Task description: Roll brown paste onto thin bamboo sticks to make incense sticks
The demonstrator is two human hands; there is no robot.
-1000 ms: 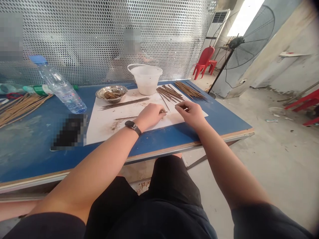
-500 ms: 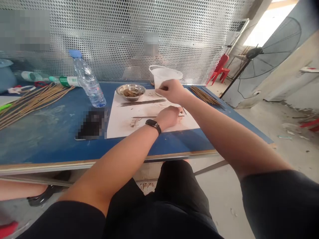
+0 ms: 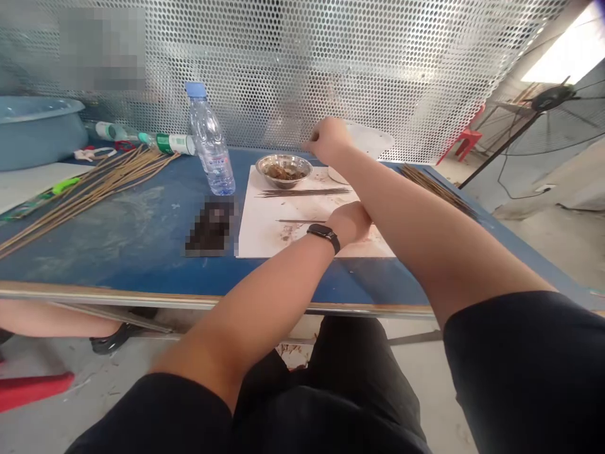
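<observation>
My left hand point(image 3: 350, 223), with a black band on its wrist, rests low on the white board point(image 3: 258, 236). A thin brown stick point(image 3: 300, 221) runs into this closed hand, whose fingertips are behind my right forearm. Over the board's back edge, my right hand point(image 3: 329, 140) has its fingers curled in a pinch; whatever is in them is hidden. It is between a metal bowl point(image 3: 283, 183) of brown clumps and a white plastic bucket point(image 3: 371, 140), partly covered by my arm. Several thin dark sticks point(image 3: 302, 192) lie together before the bowl.
Left of the board stand a water bottle point(image 3: 212, 151) and a blurred dark phone point(image 3: 211, 228). Long tan sticks point(image 3: 101, 183), a lying bottle point(image 3: 172, 144) and a blue basin point(image 3: 38, 135) are farther left. More brown sticks point(image 3: 437, 189) lie right. A perforated metal screen point(image 3: 265, 75) rises behind.
My right hand has moved from the bucket's front up and left toward the bowl. My left hand stays low on the board at the stick. The view has swung left.
</observation>
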